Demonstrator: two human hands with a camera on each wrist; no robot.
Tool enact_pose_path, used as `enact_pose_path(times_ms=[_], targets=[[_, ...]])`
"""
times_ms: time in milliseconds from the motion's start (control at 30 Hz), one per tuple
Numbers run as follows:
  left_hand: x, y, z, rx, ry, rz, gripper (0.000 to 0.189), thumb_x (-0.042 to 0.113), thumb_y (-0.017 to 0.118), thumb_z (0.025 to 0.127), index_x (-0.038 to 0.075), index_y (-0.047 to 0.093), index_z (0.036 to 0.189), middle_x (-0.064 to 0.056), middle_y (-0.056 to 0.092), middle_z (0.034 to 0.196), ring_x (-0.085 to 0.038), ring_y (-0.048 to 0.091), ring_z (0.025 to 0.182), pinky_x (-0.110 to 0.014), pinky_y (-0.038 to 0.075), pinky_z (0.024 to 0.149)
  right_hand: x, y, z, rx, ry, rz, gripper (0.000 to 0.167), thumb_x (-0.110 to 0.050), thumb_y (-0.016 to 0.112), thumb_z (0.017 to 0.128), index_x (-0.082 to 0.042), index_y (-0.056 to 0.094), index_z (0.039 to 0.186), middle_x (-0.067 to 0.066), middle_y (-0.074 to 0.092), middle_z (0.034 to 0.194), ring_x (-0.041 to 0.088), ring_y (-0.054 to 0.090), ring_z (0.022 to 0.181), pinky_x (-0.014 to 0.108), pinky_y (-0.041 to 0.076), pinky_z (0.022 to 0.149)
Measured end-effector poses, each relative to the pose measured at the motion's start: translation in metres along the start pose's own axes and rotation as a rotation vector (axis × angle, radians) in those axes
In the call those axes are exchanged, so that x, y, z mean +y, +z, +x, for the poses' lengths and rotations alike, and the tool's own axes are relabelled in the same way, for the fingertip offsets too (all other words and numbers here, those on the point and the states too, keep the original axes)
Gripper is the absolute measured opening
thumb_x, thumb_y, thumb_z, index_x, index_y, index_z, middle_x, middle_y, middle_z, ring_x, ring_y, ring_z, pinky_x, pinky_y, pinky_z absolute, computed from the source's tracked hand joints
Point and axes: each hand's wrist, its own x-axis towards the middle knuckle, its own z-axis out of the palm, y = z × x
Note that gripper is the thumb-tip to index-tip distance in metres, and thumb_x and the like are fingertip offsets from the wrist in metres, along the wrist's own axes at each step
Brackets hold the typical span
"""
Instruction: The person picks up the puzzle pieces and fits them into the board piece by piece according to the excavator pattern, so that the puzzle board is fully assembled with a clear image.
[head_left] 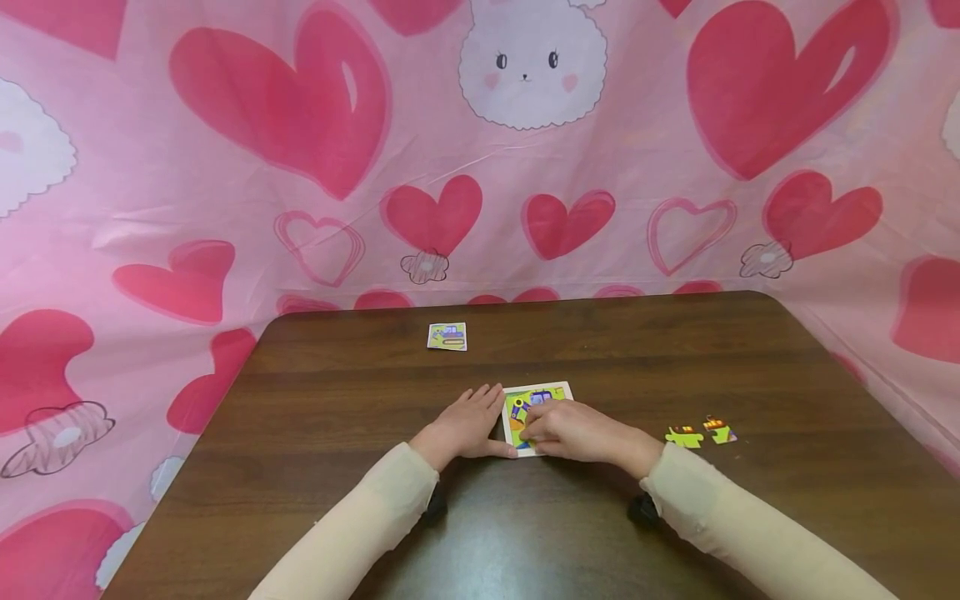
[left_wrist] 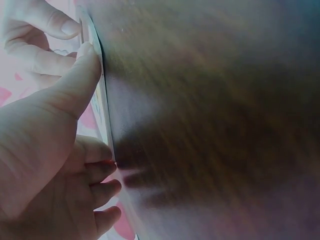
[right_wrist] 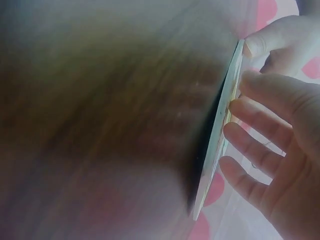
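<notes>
A jigsaw puzzle board with a white border and a bright green, blue and yellow picture lies on the table in front of me. My left hand rests at its left side, thumb on the near left corner and fingers stretched along the edge. My right hand is over the board's right part, its fingertips touching the picture and hiding much of it. In the right wrist view the right hand's fingers are spread and lightly bent against the board. Whether a piece lies under the fingertips is hidden.
Two loose puzzle pieces, one green and one with red and green, lie right of my right hand. A small picture card with a digger lies farther back on the brown wooden table. A pink heart-patterned cloth hangs behind.
</notes>
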Motion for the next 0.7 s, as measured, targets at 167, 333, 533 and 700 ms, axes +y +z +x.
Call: enact_pose_path(times_ms=[167, 333, 533, 700], targets=[[0.0, 0.001, 0.001, -0.006, -0.005, 0.009, 0.096, 0.064, 0.055, 0.079, 0.003, 0.023, 0.145, -0.01, 0.019, 0.15, -0.024, 0.016, 0.137, -0.039, 0.014, 0.109, 0.003, -0.005, -0.008, 0.026, 0.046, 0.038, 0.026, -0.018, 0.071, 0.082, -0.009, 0.069, 0.106, 0.001, 0.063, 0.107, 0.016, 0.055, 0.101, 0.037, 0.045, 0.088], [-0.001, 0.001, 0.002, -0.01, -0.007, 0.014, 0.096, 0.064, 0.054, 0.079, 0.004, 0.022, 0.146, -0.009, 0.019, 0.151, -0.024, 0.016, 0.137, -0.039, 0.014, 0.109, 0.01, -0.014, -0.022, 0.087, 0.103, 0.073, 0.029, -0.02, 0.07, 0.083, -0.009, 0.068, 0.11, -0.001, 0.062, 0.107, 0.016, 0.055, 0.095, 0.036, 0.047, 0.082], [0.0, 0.0, 0.001, -0.009, -0.005, 0.007, 0.096, 0.064, 0.055, 0.078, 0.003, 0.023, 0.145, -0.01, 0.019, 0.151, -0.024, 0.016, 0.137, -0.039, 0.014, 0.109, 0.023, -0.024, -0.047, 0.139, 0.189, 0.1, 0.033, -0.019, 0.071, 0.082, -0.009, 0.067, 0.113, 0.001, 0.06, 0.106, 0.017, 0.054, 0.094, 0.039, 0.048, 0.081], [-0.001, 0.0, 0.002, -0.009, -0.003, 0.016, 0.096, 0.063, 0.055, 0.079, 0.003, 0.022, 0.145, -0.01, 0.019, 0.151, -0.024, 0.016, 0.137, -0.039, 0.015, 0.109, 0.033, -0.03, -0.066, 0.169, 0.268, 0.096, 0.034, -0.019, 0.071, 0.082, -0.007, 0.065, 0.114, 0.004, 0.06, 0.108, 0.022, 0.054, 0.099, 0.043, 0.047, 0.083]])
